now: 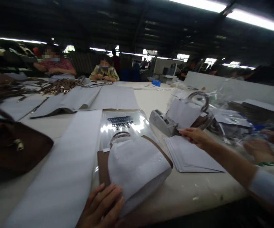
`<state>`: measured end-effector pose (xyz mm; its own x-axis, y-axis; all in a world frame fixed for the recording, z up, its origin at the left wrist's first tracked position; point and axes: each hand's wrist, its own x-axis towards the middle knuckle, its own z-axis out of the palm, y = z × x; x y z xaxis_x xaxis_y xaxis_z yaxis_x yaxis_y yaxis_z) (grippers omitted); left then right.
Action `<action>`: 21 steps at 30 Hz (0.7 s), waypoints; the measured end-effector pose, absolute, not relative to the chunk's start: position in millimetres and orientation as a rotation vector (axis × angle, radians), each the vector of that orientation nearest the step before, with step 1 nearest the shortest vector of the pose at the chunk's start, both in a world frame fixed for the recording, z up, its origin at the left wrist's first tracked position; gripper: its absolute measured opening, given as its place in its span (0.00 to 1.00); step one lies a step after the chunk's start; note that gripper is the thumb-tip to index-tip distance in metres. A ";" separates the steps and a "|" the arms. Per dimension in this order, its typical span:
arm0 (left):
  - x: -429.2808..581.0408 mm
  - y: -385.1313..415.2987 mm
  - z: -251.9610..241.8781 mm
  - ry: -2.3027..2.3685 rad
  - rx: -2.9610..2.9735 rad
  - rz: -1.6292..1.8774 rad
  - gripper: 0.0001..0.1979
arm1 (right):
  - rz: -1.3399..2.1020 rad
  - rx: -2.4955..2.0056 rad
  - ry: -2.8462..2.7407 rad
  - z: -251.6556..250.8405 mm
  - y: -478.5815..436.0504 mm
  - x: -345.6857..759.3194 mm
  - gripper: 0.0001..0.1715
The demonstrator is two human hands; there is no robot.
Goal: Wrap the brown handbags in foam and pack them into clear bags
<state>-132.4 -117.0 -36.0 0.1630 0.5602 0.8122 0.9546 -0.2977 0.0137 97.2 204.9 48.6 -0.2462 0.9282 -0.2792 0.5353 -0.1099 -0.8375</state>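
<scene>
A brown handbag (103, 164) with white wrapping paper (137, 161) around its body lies on a clear plastic bag (106, 126) with dark lettering. My left hand (103, 205) rests on the handbag's near left side, its fingers stretched out and flat. At the front end of a grey tape dispenser (162, 122), my right hand (195, 136) is pinched closed at the cutting edge, on the end of the tape; the clear strip itself barely shows. Just below that hand lies a stack of white sheets (194, 158).
Long white paper (63, 174) stretches along the left, beside another brown handbag (15, 145). A paper-wrapped bag (184, 110) stands behind the dispenser. Brown straps with metal fittings (58, 87) are heaped far left. Another person's hand (259, 150) is at right; two people sit across the table.
</scene>
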 end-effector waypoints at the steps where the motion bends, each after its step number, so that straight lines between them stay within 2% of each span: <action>1: -129.9 -118.8 -29.2 -1.472 -1.948 -1.004 0.07 | 1.397 -1.516 -1.772 58.7 188.5 95.5 0.15; 5: -123.8 -126.3 -20.0 -1.574 -2.000 -0.962 0.10 | 2.042 -1.155 -1.774 88.8 100.3 73.4 0.20; 9: -122.0 -131.4 -24.5 -1.586 -1.997 -0.963 0.13 | 2.430 -1.075 -1.831 77.8 23.9 43.0 0.19; 14: -122.0 -131.4 -23.2 -1.550 -1.962 -0.925 0.13 | 2.430 -1.202 -1.942 48.8 3.0 25.1 0.19; 21: -122.9 -127.5 -24.3 -1.585 -2.030 -0.876 0.08 | 2.343 -1.298 -1.988 41.5 1.9 21.9 0.20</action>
